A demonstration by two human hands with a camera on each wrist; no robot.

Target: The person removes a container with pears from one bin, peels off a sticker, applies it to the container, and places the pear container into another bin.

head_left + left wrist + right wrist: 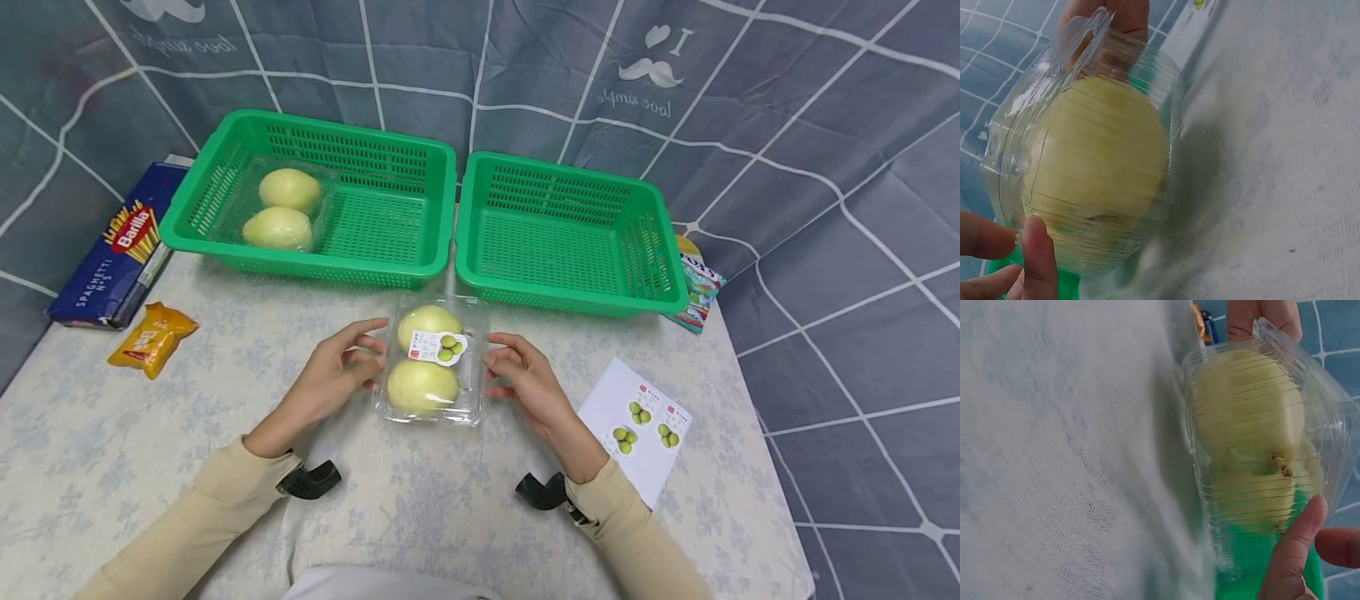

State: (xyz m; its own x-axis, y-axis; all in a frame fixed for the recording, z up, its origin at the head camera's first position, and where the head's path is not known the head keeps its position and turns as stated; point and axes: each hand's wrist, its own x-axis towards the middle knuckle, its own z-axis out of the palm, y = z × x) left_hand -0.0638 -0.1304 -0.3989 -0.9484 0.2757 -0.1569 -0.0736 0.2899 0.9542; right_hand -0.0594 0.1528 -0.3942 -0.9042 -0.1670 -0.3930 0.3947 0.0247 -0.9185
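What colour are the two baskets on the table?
Both baskets are bright green plastic mesh. The head view shows them best.

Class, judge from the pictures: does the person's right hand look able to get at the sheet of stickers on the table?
Probably yes: the right hand is beside the clamshell of pears, and the sticker sheet lies just to its right with nothing between them.

Green baskets (570,242) — pale yellow-green pears (423,385) (clear box), grey grid-lined backdrop (825,125).

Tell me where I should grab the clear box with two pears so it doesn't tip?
Probably by its two long sides, one hand from each side, as both hands sit now. The clear box lies flat and the sides are straight.
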